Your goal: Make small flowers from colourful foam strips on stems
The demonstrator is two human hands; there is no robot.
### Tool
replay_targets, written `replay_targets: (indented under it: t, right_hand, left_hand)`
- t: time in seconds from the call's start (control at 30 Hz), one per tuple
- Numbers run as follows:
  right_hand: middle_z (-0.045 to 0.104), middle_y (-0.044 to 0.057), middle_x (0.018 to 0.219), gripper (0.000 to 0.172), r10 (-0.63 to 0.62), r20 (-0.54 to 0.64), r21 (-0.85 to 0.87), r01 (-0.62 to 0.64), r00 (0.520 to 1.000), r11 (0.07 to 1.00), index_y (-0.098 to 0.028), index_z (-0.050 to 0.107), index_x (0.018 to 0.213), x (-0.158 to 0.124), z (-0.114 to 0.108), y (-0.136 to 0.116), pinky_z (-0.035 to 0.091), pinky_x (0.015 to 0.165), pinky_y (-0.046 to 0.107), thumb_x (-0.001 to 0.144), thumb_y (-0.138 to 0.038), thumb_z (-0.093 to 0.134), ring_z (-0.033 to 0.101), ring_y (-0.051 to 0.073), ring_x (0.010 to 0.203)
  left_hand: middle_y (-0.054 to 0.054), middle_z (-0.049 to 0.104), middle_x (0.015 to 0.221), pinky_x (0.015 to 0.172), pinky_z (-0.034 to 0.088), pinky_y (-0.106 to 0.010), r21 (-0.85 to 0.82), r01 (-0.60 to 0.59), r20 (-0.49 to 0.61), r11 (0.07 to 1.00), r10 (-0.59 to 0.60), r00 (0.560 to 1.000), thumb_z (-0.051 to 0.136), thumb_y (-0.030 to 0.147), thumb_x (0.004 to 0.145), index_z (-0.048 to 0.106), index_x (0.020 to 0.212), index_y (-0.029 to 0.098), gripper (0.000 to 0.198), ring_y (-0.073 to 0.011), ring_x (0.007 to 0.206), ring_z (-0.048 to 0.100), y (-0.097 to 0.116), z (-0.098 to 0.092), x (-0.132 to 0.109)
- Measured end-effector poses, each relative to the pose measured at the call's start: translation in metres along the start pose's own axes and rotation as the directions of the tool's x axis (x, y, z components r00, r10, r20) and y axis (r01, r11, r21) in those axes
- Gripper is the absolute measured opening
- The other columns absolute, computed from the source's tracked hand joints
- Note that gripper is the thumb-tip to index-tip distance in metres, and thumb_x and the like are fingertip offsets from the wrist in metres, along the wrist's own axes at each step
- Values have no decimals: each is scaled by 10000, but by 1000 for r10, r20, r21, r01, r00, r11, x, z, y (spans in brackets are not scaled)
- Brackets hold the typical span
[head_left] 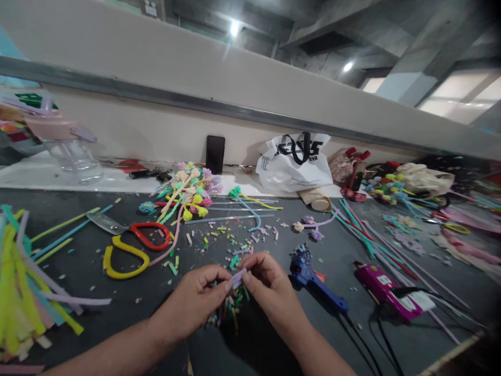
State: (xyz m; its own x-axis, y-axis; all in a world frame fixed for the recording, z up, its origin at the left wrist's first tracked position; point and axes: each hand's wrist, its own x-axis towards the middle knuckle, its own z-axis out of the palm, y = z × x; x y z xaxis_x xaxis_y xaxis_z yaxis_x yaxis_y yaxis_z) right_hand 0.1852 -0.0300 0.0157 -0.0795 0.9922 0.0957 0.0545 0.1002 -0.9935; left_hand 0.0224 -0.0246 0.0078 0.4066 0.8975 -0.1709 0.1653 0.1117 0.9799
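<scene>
Between the fingertips of both hands is a short lilac piece of pipe cleaner (238,279). My left hand (199,292) pinches its left end, and my right hand (270,284) pinches the right end with thumb and fingers. Under and beyond the hands lie many small cut pieces (235,260) in green, lilac and yellow. To the left are scissors (125,256) with one red and one yellow handle loop. A blue hot glue gun (317,282) lies just right of my right hand, its nozzle end pointing away from me.
Long yellow, blue and lilac strips (27,282) lie at the left. A bunch of pipe-cleaner flowers (191,190), a phone (215,154) and a white bag (293,167) stand along the back. A magenta box (387,290) with black cables is at the right.
</scene>
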Motion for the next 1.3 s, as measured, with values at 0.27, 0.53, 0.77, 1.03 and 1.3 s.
replay_targets:
  t: [0.27,0.53,0.77,1.03,1.3]
  right_hand:
    - [578,-6,732,157,118,123,-73,-109,985,991,-188,594,850,-1,-3,3,399,608,234,700,-214,634,518,131,664]
    - [517,-43,626,114,192,62,-52,-189,980,981,-187,546,735,-1,6,-1,360,548,210,647,-187,619,471,107,592]
    - [501,-33,649,121,190,43,-100,-185,981,978,-177,512,739,-2,8,-1,357,553,214,642,-191,585,456,113,607]
    - [503,-31,669,129,162,49,-102,-156,986,982,-182,501,741,-1,8,2,359,555,210,635,-154,569,452,108,615]
    - [495,-29,648,139,189,45,-86,-185,981,979,-177,511,745,-3,9,5,363,559,225,668,-236,611,454,111,606]
  left_hand:
    - [5,595,723,613,378,-202,174,-149,22,974,147,989,472,349,819,634,804,177,237,-131,678,509,-6,-3,2]
    - [6,576,697,620,376,-202,263,-166,2,950,172,985,461,335,826,628,770,171,240,-133,685,512,-6,-2,2]
    - [13,556,651,596,366,-206,285,-127,-1,950,133,991,458,340,817,609,697,161,264,-123,647,494,-6,-1,3]
    - [27,506,585,534,337,-202,205,-28,1,978,28,1000,465,382,802,577,645,145,306,-105,575,442,-9,0,2]
    - [41,481,550,518,321,-195,215,-40,16,976,37,999,455,363,809,544,601,154,308,-95,550,426,-8,-1,1]
